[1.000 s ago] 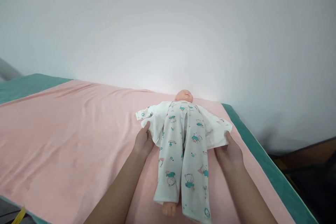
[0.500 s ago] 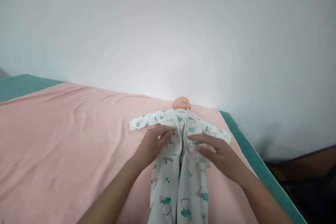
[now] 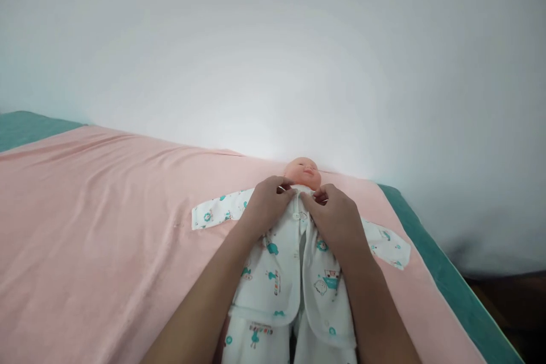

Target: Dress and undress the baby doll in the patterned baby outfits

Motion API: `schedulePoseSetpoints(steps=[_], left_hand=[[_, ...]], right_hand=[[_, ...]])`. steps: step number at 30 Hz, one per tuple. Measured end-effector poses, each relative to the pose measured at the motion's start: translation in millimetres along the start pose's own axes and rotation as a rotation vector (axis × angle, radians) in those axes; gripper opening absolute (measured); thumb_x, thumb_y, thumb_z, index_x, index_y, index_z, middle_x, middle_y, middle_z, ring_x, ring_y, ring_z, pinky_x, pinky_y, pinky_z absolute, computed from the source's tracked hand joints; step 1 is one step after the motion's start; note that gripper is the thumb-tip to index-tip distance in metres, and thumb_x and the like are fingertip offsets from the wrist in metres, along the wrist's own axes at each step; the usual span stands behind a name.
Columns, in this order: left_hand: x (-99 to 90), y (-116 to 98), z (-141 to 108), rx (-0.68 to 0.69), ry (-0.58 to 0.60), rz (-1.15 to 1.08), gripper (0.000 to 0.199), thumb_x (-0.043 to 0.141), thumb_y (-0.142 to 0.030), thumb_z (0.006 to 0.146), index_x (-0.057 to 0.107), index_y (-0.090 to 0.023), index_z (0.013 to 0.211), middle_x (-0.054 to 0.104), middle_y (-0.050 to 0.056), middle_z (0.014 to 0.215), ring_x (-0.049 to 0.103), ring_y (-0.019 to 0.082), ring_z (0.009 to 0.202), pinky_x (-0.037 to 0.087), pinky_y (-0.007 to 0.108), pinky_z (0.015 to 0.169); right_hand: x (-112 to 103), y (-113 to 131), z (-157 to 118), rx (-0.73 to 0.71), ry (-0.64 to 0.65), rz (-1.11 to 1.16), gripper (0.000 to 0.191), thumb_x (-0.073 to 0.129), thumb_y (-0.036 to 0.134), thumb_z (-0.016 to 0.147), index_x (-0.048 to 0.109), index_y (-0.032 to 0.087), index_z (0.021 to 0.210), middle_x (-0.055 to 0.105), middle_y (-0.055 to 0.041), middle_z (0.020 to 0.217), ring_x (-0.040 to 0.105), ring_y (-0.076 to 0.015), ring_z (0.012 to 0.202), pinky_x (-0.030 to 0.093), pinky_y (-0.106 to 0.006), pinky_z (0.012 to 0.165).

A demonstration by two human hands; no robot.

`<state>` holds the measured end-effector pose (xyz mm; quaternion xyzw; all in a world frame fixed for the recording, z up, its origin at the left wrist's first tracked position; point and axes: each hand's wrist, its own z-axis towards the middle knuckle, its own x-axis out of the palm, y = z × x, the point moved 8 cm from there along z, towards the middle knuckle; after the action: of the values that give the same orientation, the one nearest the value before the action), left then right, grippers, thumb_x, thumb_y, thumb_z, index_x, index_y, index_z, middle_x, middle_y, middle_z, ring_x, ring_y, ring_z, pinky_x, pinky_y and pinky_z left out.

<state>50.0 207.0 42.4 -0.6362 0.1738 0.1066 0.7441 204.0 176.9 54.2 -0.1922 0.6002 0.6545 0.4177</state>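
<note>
A baby doll (image 3: pixel 303 172) lies on its back, dressed in a white printed jacket (image 3: pixel 273 278) with both sleeves stretched out sideways. Just below the doll's chin, my left hand (image 3: pixel 269 200) pinches the left front edge of the jacket at the collar. Opposite it, my right hand (image 3: pixel 335 210) pinches the right front edge. The two edges are close together at the top and part lower down. A pale button (image 3: pixel 296 216) shows below my left fingertips. Matching white printed trousers (image 3: pixel 256 344) lie under the jacket's hem.
A pink sheet (image 3: pixel 106 227) with wrinkles covers most of the bed. Green bedding (image 3: pixel 452 284) shows along the right edge and at the far left. A pale wall (image 3: pixel 264 51) rises behind the doll's head. Something dark stands beyond the bed at the lower right.
Both hands have moved up from the loose front flaps to the collar and closed on its edges. The view has come closer to the doll, and the jacket fronts lie flatter.
</note>
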Motion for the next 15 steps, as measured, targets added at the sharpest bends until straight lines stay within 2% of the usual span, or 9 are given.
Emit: schedulePoseSetpoints(steps=[3,8,11,15], left_hand=[[3.3,-1,3,0.024,0.032,0.123,0.021,0.059,-0.025,0.081,0.072,-0.021,0.097,0.072,0.004,0.098,0.064,0.018,0.089,0.049,0.029,0.081],[8.3,-3,4,0.030,0.108,0.095,0.013,0.058,-0.024,0.081,0.071,-0.023,0.080,0.073,-0.001,0.083,0.065,0.017,0.081,0.048,0.027,0.072],[6.1,-8,6,0.071,0.070,0.070,0.010,0.060,-0.022,0.079,0.070,-0.021,0.078,0.073,0.000,0.081,0.064,0.017,0.079,0.047,0.027,0.072],[0.0,-9,9,0.092,-0.082,-0.064,0.008,0.060,-0.023,0.080,0.067,-0.019,0.078,0.072,0.001,0.081,0.063,0.015,0.076,0.048,0.026,0.072]], right_hand=[[0,-3,2,0.017,0.043,-0.022,0.021,0.054,0.041,0.079,0.053,0.022,0.070,0.064,-0.0026,0.074,0.054,-0.0187,0.069,0.036,-0.029,0.063],[-3,-12,8,0.042,0.124,0.077,0.018,0.054,0.036,0.077,0.058,0.021,0.067,0.064,0.0000,0.067,0.055,-0.0167,0.063,0.036,-0.028,0.061],[-5,-16,10,0.029,0.124,0.141,0.019,0.058,0.038,0.075,0.062,0.021,0.067,0.065,-0.0005,0.068,0.056,-0.0171,0.065,0.038,-0.029,0.063],[0,-18,10,0.040,0.135,0.392,0.025,0.062,0.043,0.073,0.069,0.018,0.074,0.066,-0.0018,0.069,0.056,-0.0172,0.065,0.041,-0.030,0.062]])
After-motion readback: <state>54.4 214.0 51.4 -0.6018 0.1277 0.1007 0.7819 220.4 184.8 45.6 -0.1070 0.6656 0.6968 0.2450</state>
